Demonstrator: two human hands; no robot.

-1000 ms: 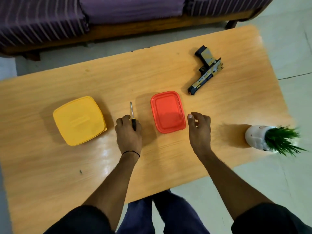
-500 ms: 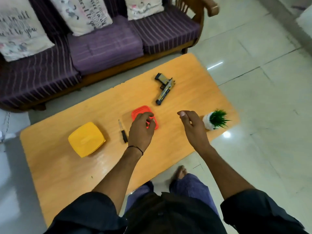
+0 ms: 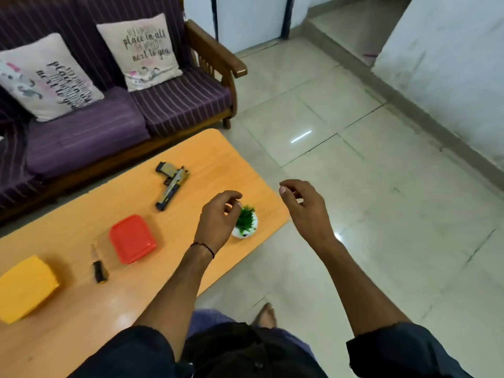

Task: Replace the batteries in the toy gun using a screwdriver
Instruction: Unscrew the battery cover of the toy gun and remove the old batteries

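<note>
Toy gun [image 3: 171, 185]: black-and-gold, laid flat on table [image 3: 81, 323], untouched | left hand [image 3: 218, 219], right hand [image 3: 305, 205]: loosely curled, nothing held.

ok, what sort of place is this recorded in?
Most likely a home living room: a wooden-armed sofa with purple striped cushions and printed throw pillows, a low coffee table in front of it, and a tiled floor.
</note>
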